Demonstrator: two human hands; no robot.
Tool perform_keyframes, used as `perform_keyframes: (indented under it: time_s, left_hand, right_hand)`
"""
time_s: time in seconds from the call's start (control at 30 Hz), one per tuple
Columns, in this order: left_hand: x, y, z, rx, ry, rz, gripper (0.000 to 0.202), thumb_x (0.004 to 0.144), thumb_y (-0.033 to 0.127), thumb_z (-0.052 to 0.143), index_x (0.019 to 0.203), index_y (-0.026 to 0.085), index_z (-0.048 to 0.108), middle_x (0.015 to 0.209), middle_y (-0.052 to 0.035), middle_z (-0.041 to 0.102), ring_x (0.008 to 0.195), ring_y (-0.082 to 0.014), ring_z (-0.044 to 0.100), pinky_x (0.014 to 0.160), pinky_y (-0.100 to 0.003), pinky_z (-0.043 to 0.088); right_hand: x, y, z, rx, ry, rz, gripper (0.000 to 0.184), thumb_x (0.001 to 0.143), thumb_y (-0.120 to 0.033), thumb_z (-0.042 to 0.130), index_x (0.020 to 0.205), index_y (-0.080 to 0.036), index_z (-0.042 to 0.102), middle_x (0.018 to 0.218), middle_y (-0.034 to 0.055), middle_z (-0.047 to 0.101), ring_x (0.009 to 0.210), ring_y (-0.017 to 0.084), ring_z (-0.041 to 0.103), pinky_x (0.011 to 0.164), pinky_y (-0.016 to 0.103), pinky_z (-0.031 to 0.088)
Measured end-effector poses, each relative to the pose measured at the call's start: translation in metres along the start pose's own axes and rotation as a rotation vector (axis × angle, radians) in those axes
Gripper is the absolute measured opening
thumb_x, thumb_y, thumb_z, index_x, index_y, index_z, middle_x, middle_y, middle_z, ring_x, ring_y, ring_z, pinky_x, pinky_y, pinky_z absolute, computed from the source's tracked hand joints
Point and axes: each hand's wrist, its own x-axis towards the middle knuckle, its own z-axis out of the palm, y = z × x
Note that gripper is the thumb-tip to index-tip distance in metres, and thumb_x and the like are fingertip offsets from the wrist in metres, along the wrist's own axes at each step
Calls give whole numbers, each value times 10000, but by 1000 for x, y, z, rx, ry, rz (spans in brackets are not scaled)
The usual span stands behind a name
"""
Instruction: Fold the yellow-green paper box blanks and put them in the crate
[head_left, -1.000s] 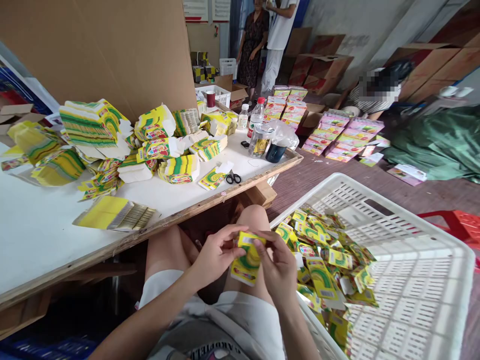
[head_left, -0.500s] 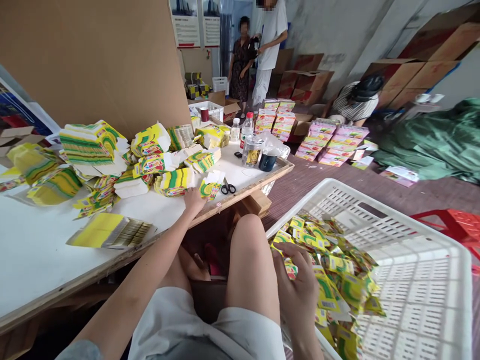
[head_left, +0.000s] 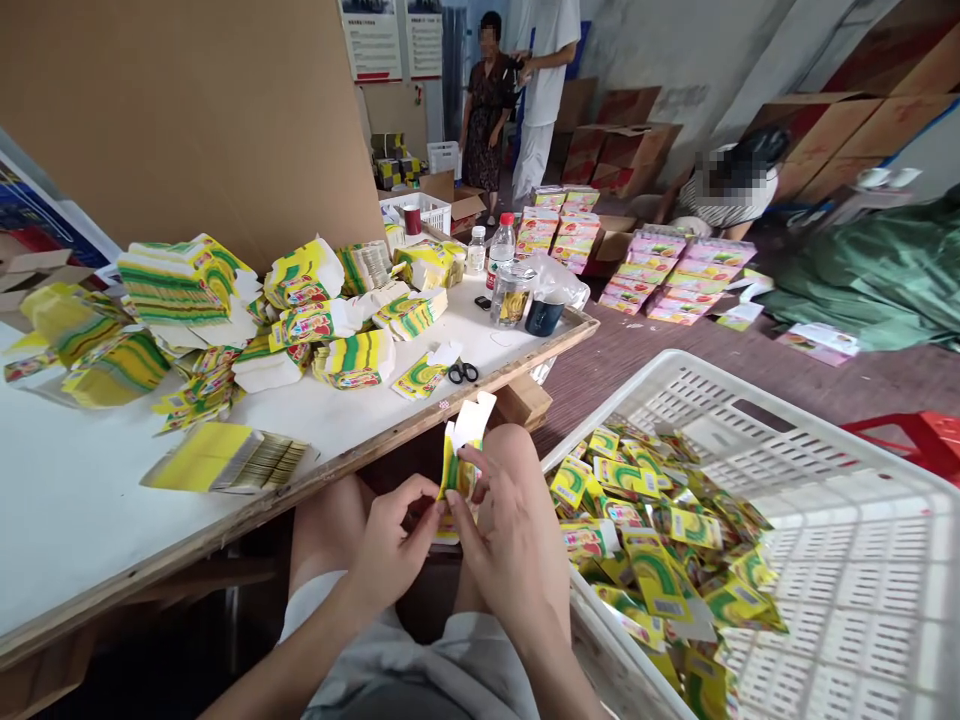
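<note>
Above my lap, a small yellow-and-green carton [head_left: 450, 462] stands upright with its white end flaps raised. The fingers of my left hand [head_left: 399, 535] pinch its lower left side. My right hand [head_left: 510, 535] grips it from the right, thumb on the front face; part of the carton is hidden behind these fingers. Beside my right forearm, a white plastic crate [head_left: 840, 560] holds a heap of filled yellow-green packets [head_left: 656, 575]. On the table, flat cartons [head_left: 358, 358] lie in stacks, and a single carton [head_left: 420, 376] rests near the black scissors [head_left: 463, 373].
The wooden table edge [head_left: 360, 450] runs diagonally in front of my knees. A dark mug [head_left: 545, 315], a jar [head_left: 514, 300] and bottles [head_left: 501, 245] stand at the table's far end. Pink boxes [head_left: 637, 265] are stacked on the floor. Several people are in the background.
My left hand has come back from the table to above my lap. My right hand has moved left from the crate's edge. Both now hold a carton between them.
</note>
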Motion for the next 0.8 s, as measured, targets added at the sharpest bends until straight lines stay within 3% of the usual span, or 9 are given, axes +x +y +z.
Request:
perform_keyframes:
  time_s: [0.1,0.17,0.27,0.33,0.5,0.57,0.67,0.8]
  left_hand:
    - [-9,-2,-2,-213,-21,-96,198,919,365,615,838,195,676,785,-23,672,708,-161,614,634,-233,485]
    - [-8,-3,-2,-424,-106,-198,252,870,445,681,903,196,706,814,-29,690,730,-163,635,670,-246,508]
    - [-6,-4,3,-756,-269,-345,438,810,584,699,1024,203,733,873,-64,735,814,-212,694,772,-317,545]
    - [-6,-5,8,-838,-305,-384,460,800,587,711,1033,191,744,873,-78,750,838,-229,709,787,-330,546]
    - [-6,-9,14,-736,-115,-363,480,792,552,740,1061,154,720,938,-92,757,872,-243,707,743,-308,547]
    - [-6,-11,13,-706,-47,-345,482,822,551,708,1093,152,705,958,-95,760,891,-253,706,768,-328,557]
    - [-6,-12,12,-685,-21,-340,474,839,545,689,1102,151,700,953,-98,767,897,-264,712,792,-352,565]
    - [-3,-14,8,-572,-22,-300,454,861,535,664,1123,164,680,1001,-96,767,930,-259,712,798,-336,566]
  right_hand:
    - [-2,-3,5,89,36,66,330,926,-260,604,1246,-232,535,1092,98,665,894,239,660,766,385,561]
    - [-6,-6,6,193,63,105,273,920,-268,616,1178,-233,533,969,54,637,775,195,634,677,323,551]
    - [-12,-13,9,322,66,163,189,932,-281,602,1101,-242,527,839,6,583,688,164,595,588,271,515]
    - [-17,-16,12,356,74,197,143,949,-296,579,1071,-245,525,788,-10,557,649,156,573,556,260,497]
    - [-21,-14,11,235,244,222,341,927,-340,609,1236,-232,512,930,44,593,825,208,600,729,342,531]
    - [-20,-10,10,222,180,254,325,913,-366,631,1197,-222,571,958,68,628,859,230,606,744,360,532]
    - [-20,-3,10,318,18,331,218,942,-406,589,997,-206,655,829,58,671,753,221,616,659,330,532]
    - [-18,3,9,318,-3,344,253,938,-427,592,945,-188,673,822,61,695,721,213,630,629,307,516]
